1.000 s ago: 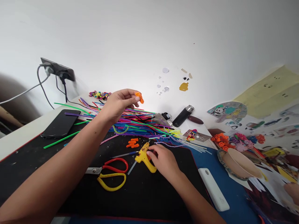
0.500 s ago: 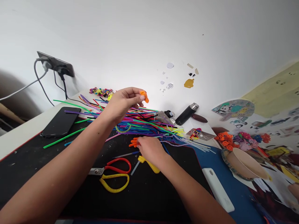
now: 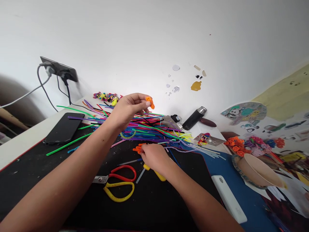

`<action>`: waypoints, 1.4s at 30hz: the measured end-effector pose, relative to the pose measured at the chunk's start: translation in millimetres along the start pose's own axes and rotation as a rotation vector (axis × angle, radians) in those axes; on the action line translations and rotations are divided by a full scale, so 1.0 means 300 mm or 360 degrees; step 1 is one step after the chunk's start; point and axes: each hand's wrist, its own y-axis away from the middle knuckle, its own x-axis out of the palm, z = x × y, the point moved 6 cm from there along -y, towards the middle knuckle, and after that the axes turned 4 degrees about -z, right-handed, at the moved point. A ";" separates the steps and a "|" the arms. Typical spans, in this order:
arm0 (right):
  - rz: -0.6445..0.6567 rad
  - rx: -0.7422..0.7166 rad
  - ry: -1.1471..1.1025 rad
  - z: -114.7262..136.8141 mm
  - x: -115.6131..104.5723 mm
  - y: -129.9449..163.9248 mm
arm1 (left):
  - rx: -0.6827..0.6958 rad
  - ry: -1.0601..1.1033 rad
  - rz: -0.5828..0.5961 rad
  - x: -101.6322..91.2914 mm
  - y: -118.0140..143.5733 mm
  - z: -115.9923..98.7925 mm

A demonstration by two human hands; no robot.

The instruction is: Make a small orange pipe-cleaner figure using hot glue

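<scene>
Left hand [image 3: 129, 109] pinches an orange piece [image 3: 151, 102]; right hand [image 3: 154, 157], nearer, overlaps the right ends of orange strips [image 3: 137, 149] — long axes roughly crosswise — whether gripping, I can't tell.

On the mat [image 3: 149, 206], scissors [image 3: 111, 176] lie near, left of the glue gun [image 3: 160, 175]; small pieces [image 3: 137, 149] sit beyond both, pipe cleaners [image 3: 147, 132] farther still, phone [image 3: 63, 128] left, flask [image 3: 192, 120] far right.

The single camera, worn on the person's head, sits near and above the black mat [image 3: 145, 209], by its near edge, looking forward and down across it toward the white wall [image 3: 135, 38] beyond the far edge of the desk [image 3: 29, 132].
</scene>
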 end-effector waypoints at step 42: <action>-0.1156 0.0398 -0.2222 -0.359 0.000 0.171 | -0.0500 -0.0505 0.0593 0.259 0.143 0.276</action>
